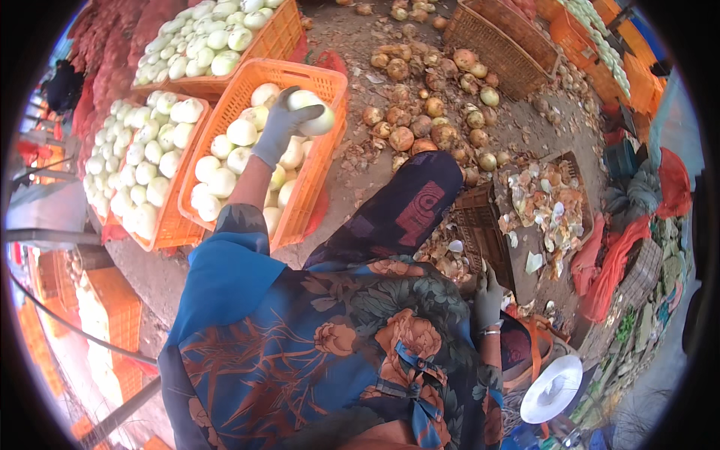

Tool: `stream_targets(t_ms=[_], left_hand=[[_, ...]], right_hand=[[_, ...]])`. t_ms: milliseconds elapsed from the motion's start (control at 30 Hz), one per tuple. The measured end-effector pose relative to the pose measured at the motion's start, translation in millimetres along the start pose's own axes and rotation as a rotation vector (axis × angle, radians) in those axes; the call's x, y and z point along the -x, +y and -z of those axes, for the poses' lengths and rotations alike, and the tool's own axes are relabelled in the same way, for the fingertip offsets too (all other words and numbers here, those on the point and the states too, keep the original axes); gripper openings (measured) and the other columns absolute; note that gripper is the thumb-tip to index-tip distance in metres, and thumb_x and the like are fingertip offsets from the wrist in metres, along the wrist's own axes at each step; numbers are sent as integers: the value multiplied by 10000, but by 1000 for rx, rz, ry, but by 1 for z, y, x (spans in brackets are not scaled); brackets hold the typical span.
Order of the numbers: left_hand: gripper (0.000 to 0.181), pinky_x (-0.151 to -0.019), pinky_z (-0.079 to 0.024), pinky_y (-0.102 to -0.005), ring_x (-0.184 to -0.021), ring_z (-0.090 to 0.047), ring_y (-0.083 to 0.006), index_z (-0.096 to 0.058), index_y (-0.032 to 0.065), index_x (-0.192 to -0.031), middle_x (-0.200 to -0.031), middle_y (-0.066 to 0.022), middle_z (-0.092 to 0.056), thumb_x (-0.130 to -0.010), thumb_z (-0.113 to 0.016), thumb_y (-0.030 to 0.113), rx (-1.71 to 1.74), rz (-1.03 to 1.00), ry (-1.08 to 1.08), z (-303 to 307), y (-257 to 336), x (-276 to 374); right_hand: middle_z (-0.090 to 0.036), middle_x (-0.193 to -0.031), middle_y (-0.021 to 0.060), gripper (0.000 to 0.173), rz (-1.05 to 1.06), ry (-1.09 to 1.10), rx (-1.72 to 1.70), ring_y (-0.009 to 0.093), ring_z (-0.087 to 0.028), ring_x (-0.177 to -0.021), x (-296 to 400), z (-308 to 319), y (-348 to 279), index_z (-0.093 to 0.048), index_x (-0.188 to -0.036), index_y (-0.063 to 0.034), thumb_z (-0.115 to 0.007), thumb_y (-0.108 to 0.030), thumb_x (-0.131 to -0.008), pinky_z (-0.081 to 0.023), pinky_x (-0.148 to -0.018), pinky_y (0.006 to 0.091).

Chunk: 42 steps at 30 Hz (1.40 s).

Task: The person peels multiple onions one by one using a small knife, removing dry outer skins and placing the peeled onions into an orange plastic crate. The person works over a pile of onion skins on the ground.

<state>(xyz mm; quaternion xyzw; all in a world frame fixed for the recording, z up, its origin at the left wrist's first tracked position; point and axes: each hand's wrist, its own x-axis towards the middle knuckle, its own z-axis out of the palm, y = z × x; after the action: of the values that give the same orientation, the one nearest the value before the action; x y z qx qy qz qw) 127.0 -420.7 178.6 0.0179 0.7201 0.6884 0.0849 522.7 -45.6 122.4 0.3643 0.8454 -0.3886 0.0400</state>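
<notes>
In a grey glove, my left hand grips a large peeled white onion above the right side of an orange plastic crate. Peeled onions fill much of that crate, below and beside the hand. My right hand, also gloved, is low beside my body at the right. A thin, pale, pointed tool sticks up from its fingers; its lower part is hidden in the grip. Onion skins lie on the ground just beyond this hand.
Unpeeled onions lie scattered on the dirt beyond my knee. More crates of peeled onions stand at the left. At the right are a crate topped with onion skins, a brown crate and a white hat.
</notes>
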Motion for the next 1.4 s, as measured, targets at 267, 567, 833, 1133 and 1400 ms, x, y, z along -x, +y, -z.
stream_targets(t_ms=[267,567,833,1133,1400], left_hand=[[839,-811,-496,-371,-997,-606,-263,-417,-42,-1367,-1172,-191,-598,-708,-789,320,-666,301,41,47,-150,-62],[570,-931,-458,-349,-1106,-574,-285,-523,-33,-1259,-1201,-192,-587,-778,-713,206,-608,-253,121,-58,-102,-23],[599,-930,-452,-392,-1089,-557,-326,-514,48,-1279,-1214,-180,-551,-773,-689,318,-576,-60,-387,-228,-148,-8],[752,-896,-484,-409,-1120,-556,-325,-453,30,-1353,-1269,-190,-536,-759,-723,404,-866,228,-661,-351,-192,-131],[868,-1002,-436,-415,-1248,-457,-375,-377,79,-1425,-1443,-228,-362,-689,-746,354,-1329,75,-977,-439,-236,-208]], right_hand=[[-625,-780,233,387,-70,6,-27,339,-642,-689,9,-12,16,-539,-1318,-148,-493,-279,-956,-481,-642,392],[-572,-669,204,380,-90,-34,-98,276,-592,-577,-11,-8,17,-541,-1309,-104,-500,-239,-956,-457,-571,369],[-454,-600,-10,386,-171,-146,-353,51,-409,-498,-40,-9,18,-522,-1321,-29,-494,-194,-973,-365,-453,230],[-625,-702,171,411,-198,-203,-314,219,-624,-635,-57,-26,32,-536,-1274,-21,-513,-266,-946,-468,-603,357],[-649,-750,155,385,-301,-225,-450,210,-642,-634,-71,-26,26,-524,-1273,-37,-495,-172,-914,-494,-612,330]])
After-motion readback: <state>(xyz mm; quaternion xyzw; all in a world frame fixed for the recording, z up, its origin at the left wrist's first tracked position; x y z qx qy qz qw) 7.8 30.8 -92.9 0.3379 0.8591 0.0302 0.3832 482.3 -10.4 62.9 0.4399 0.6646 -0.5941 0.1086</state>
